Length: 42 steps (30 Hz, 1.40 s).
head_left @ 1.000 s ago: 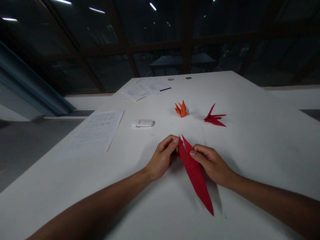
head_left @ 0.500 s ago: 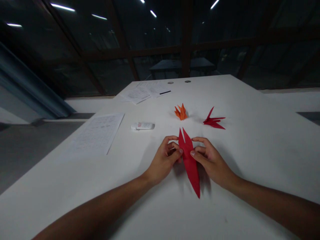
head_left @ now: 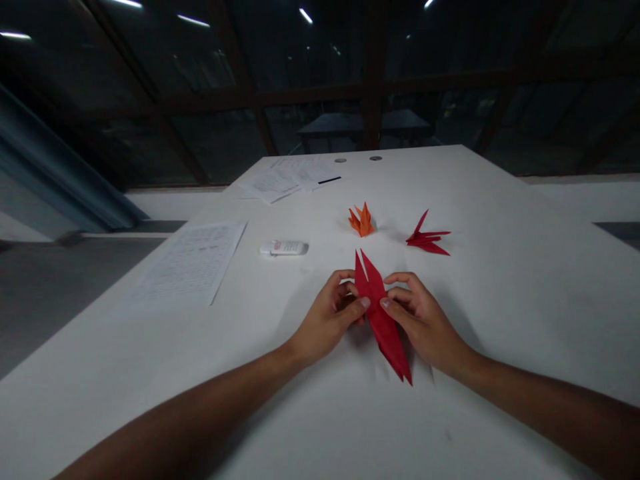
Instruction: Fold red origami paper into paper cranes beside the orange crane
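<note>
Left of centre we see a white, rounded flat object (head_left: 285, 248) on the white table (head_left: 520, 313). Next comes our left hand (head_left: 325, 323), pinching the left edge of the long red folded-paper piece (head_left: 384, 327), thumb on top. We have an orange folded-paper figure (head_left: 364, 223) above, near the piece's upper tips. The piece sits just right of frame centre, between our hands; its long axis slants from split tips at upper left to paired tips at lower right. Our right hand (head_left: 433, 330) grips its right edge, thumb on top. Both thumbs are about equally near the middle, but the lower tips lie nearer our right wrist. Farther up and right, we see a spiky red folded-paper figure (head_left: 429, 242), apart from both hands.
</note>
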Tool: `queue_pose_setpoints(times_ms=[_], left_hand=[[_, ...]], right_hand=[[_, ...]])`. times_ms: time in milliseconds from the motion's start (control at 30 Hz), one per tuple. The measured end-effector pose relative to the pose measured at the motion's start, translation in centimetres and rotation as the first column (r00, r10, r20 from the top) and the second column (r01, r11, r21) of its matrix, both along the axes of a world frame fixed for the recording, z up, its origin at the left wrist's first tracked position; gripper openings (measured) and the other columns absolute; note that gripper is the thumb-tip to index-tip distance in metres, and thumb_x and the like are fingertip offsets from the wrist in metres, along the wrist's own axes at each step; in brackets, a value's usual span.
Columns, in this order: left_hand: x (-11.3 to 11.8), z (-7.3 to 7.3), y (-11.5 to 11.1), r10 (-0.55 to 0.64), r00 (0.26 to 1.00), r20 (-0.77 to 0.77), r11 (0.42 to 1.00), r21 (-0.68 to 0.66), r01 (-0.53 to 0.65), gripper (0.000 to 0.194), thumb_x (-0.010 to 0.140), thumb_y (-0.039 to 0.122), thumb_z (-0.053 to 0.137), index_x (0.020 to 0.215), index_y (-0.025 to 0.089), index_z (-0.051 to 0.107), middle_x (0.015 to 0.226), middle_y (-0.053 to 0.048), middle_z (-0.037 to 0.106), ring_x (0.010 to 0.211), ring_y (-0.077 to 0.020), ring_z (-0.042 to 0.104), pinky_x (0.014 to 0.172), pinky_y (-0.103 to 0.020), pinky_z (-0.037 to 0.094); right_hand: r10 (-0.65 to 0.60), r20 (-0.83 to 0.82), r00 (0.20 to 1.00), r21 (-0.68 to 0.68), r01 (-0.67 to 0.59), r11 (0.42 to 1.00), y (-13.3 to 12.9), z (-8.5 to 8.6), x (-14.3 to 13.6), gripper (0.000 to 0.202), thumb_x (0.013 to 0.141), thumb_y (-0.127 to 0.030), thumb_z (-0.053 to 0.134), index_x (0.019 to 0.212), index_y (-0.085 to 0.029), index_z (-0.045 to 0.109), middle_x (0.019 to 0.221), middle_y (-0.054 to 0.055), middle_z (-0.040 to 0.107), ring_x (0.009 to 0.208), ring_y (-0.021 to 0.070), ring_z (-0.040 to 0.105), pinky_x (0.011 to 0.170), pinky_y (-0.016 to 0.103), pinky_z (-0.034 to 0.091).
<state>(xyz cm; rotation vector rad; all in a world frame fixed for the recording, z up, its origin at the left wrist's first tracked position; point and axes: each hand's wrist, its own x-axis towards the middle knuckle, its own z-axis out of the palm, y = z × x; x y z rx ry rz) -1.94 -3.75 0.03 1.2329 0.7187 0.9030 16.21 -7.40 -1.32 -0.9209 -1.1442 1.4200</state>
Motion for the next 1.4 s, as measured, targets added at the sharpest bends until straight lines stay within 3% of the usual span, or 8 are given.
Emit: queue_pose_setpoints(times_ms=[133, 367, 567, 800, 933, 1133, 1300, 1400], left_hand=[[0.13, -0.07, -0.11, 0.021, 1.0, -0.007, 0.999, 0.025, -0.021, 0.04, 0.087, 0.032, 0.074, 0.117, 0.021, 0.05, 0.093, 0.0, 0.063, 0.067, -0.0078, 0.057, 0.061, -0.021, 0.047], [-0.07, -0.67, 0.2, 0.169, 0.979, 0.11, 0.985, -0.037, -0.166, 0.036, 0.088, 0.038, 0.072, 0.115, 0.024, 0.052, 0.086, 0.003, 0.058, 0.066, -0.0083, 0.055, 0.062, -0.022, 0.046], [-0.11, -0.17, 0.03, 0.072, 0.978, 0.195, 0.993, -0.106, -0.052, 0.025, 0.095, 0.041, 0.061, 0.107, 0.019, 0.06, 0.077, 0.0, 0.057, 0.068, -0.0123, 0.056, 0.063, -0.026, 0.045], [-0.52, -0.25, 0.06, -0.013, 0.993, 0.116, 1.0, -0.017, 0.015, 0.032, 0.084, 0.027, 0.075, 0.108, 0.018, 0.056, 0.105, -0.004, 0.061, 0.079, -0.0123, 0.06, 0.072, -0.027, 0.049], [-0.59, -0.02, -0.05, -0.058, 0.995, 0.084, 0.998, -0.023, 0.061, 0.029, 0.086, 0.03, 0.075, 0.099, 0.017, 0.052, 0.094, -0.002, 0.062, 0.077, -0.0119, 0.06, 0.071, -0.027, 0.048], [-0.46, 0.13, -0.22, -0.043, 0.995, 0.088, 0.998, -0.038, 0.046, 0.031, 0.084, 0.032, 0.077, 0.092, 0.017, 0.051, 0.089, -0.001, 0.064, 0.077, -0.012, 0.06, 0.074, -0.027, 0.048], [-0.44, 0.1, -0.19, -0.039, 0.997, 0.063, 0.998, -0.037, 0.041, 0.032, 0.082, 0.035, 0.079, 0.09, 0.017, 0.053, 0.078, 0.001, 0.061, 0.067, -0.0098, 0.054, 0.063, -0.023, 0.042], [-0.34, 0.26, -0.22, -0.038, 0.999, 0.031, 0.999, -0.023, 0.039, 0.033, 0.08, 0.035, 0.08, 0.088, 0.017, 0.053, 0.075, 0.001, 0.06, 0.066, -0.0094, 0.052, 0.061, -0.023, 0.039]], right_hand=[[0.005, 0.018, 1.0, -0.001, -0.005, 1.0, 0.06, -0.02, 0.08, 0.019, 0.093, -0.032, 0.066, 0.099, -0.026, 0.05, 0.086, -0.002, 0.07, 0.074, 0.0155, 0.069, 0.064, 0.025, 0.053], [-0.005, 0.082, 0.997, -0.014, 0.006, 1.0, -0.07, 0.34, -0.15, 0.019, 0.092, -0.035, 0.069, 0.1, -0.025, 0.055, 0.092, -0.001, 0.068, 0.079, 0.0147, 0.068, 0.068, 0.026, 0.054], [0.027, 0.094, 0.995, -0.022, -0.025, 0.999, 0.03, 0.29, -0.09, 0.02, 0.093, -0.037, 0.067, 0.099, -0.023, 0.054, 0.088, 0.0, 0.07, 0.079, 0.0153, 0.069, 0.068, 0.026, 0.052], [0.019, 0.098, 0.995, -0.025, -0.016, 1.0, 0.0, 0.22, -0.05, 0.025, 0.092, -0.038, 0.068, 0.109, -0.025, 0.056, 0.093, 0.0, 0.069, 0.082, 0.0156, 0.069, 0.071, 0.027, 0.054], [0.07, 0.123, 0.99, -0.025, -0.067, 0.997, 0.01, 0.06, 0.12, 0.029, 0.093, -0.039, 0.066, 0.117, -0.024, 0.058, 0.097, 0.002, 0.069, 0.085, 0.0177, 0.068, 0.073, 0.03, 0.056], [0.044, 0.193, 0.98, 0.005, -0.045, 0.999, 0.0, 0.26, 0.3, 0.029, 0.096, -0.046, 0.06, 0.117, -0.026, 0.062, 0.099, 0.004, 0.069, 0.086, 0.0189, 0.066, 0.074, 0.031, 0.054], [0.025, 0.236, 0.971, 0.045, -0.036, 0.998, 0.0, 0.53, 0.47, 0.03, 0.098, -0.049, 0.055, 0.116, -0.026, 0.061, 0.098, 0.004, 0.068, 0.082, 0.0176, 0.064, 0.075, 0.031, 0.053], [0.042, 0.199, 0.979, 0.041, -0.051, 0.998, -0.07, 0.63, 0.41, 0.026, 0.096, -0.045, 0.06, 0.115, -0.027, 0.059, 0.102, 0.003, 0.066, 0.09, 0.0178, 0.064, 0.079, 0.03, 0.052]])
